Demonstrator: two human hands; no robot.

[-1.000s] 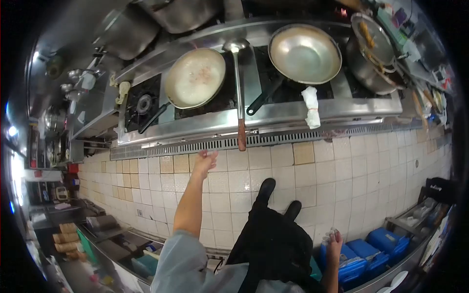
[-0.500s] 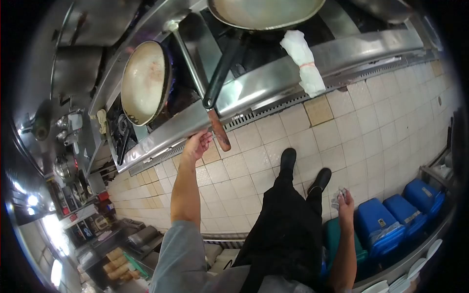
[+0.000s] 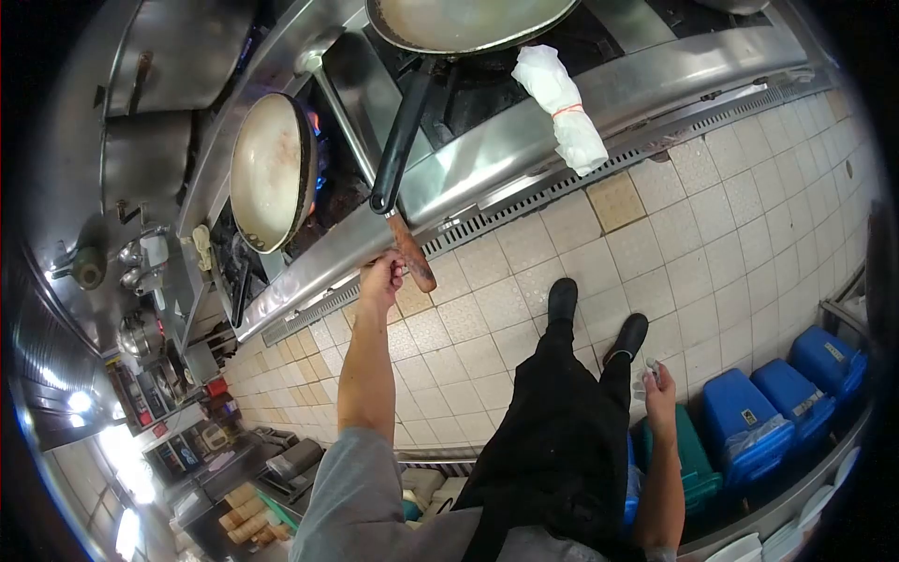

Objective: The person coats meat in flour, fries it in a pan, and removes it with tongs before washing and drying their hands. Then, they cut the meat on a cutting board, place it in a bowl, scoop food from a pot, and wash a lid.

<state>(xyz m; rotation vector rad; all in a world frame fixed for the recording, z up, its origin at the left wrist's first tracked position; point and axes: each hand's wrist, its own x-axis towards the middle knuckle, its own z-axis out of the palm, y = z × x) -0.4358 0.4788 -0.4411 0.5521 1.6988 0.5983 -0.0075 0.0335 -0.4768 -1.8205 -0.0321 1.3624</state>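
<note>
head view: outstretched left hand (image 3: 381,275) curled beside stove (image 3: 473,175), hold unclear; right hand (image 3: 661,393) pinches pale scrap (image 3: 650,366).

Left fingers (image 3: 397,266) curl at the silver steel stove's (image 3: 473,183) front edge, near a long ladle's brown wooden handle (image 3: 413,256); right fingers (image 3: 666,378) pinch a small crumpled whitish scrap (image 3: 651,368). Flames (image 3: 319,180) show beside a round, pale-bottomed frying pan (image 3: 266,173).

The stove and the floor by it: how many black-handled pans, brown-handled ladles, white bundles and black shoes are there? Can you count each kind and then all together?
Black-handled pans: 2
Brown-handled ladle: 1
White bundle: 1
Black shoes: 2
Total: 6
</note>
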